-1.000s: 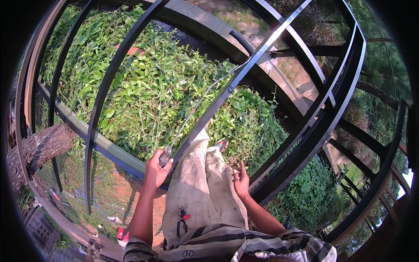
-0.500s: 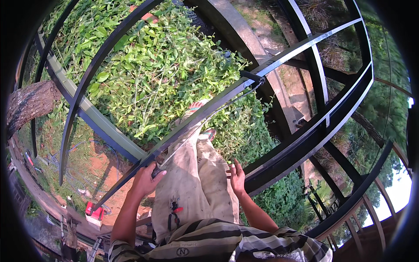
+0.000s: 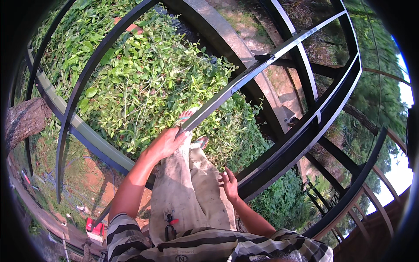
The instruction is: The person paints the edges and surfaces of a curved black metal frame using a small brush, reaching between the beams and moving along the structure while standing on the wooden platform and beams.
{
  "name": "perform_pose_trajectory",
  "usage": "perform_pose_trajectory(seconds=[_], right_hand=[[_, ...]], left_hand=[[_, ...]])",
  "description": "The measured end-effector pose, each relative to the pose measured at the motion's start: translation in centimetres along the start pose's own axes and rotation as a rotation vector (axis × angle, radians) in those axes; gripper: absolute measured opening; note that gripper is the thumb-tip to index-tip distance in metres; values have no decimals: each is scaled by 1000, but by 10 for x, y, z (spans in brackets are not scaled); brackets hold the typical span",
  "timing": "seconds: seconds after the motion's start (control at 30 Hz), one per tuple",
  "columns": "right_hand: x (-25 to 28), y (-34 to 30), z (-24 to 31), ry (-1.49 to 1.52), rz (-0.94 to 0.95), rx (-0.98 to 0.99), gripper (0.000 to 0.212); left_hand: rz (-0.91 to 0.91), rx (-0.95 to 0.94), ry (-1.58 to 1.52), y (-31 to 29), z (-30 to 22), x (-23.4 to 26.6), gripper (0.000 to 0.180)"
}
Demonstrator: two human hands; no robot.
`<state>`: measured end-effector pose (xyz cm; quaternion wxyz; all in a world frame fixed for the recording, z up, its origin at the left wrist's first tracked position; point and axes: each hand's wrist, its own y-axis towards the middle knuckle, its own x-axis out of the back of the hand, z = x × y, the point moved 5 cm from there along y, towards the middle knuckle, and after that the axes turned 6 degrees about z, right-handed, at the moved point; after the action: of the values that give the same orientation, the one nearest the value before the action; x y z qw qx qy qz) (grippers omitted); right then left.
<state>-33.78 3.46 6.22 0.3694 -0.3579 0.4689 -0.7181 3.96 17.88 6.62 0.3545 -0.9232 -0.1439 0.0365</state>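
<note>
This is an outdoor place, seemingly a building site: a framework of dark metal beams (image 3: pixel 244 79) spans sunlit leafy plants (image 3: pixel 135 78). Reddish soil (image 3: pixel 94 174), a tree trunk (image 3: pixel 28 120) and bright sky (image 3: pixel 393 174) surround it.

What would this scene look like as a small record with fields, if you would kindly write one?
Setting: outdoors in sunlight, with dark metal bars
Left grip: at the long metal bar; fingertips partly hidden, so anything held cannot be told
Right grip: fingers loosely curled, nothing seen in it
Clothing: beige trousers, striped shirt
Plants: green leaves beyond the feet
Left edge: tree trunk
Lower left: red and white box
</note>
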Motion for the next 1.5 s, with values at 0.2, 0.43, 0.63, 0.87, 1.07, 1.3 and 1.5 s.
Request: perform_pose_trajectory(seconds=[0.2, 0.43, 0.63, 0.87, 1.07, 1.3, 1.5], right_hand=[[11, -17, -18, 17, -21, -33, 53], [-4, -11, -40, 74, -17, -31, 55], [-16, -5, -17, 60, 18, 17, 55], [-10, -10, -3, 179, -16, 2, 54], [2, -26, -27, 148, -41, -79, 55], [-12, -11, -41, 63, 6, -96, 56], [-32, -6, -12, 121, 31, -6, 57]], left_hand=[[90, 479, -85, -147, 78, -11, 44], [-14, 202, 68, -129, 67, 12, 41], [7, 20, 156, 40, -13, 36, 43], [25, -39, 152, 76, -28, 21, 44], [19, 19, 40, -33, 18, 13, 31], [55, -83, 135, 84, -3, 39, 42], [84, -84, 112, 110, -22, 46, 47]])
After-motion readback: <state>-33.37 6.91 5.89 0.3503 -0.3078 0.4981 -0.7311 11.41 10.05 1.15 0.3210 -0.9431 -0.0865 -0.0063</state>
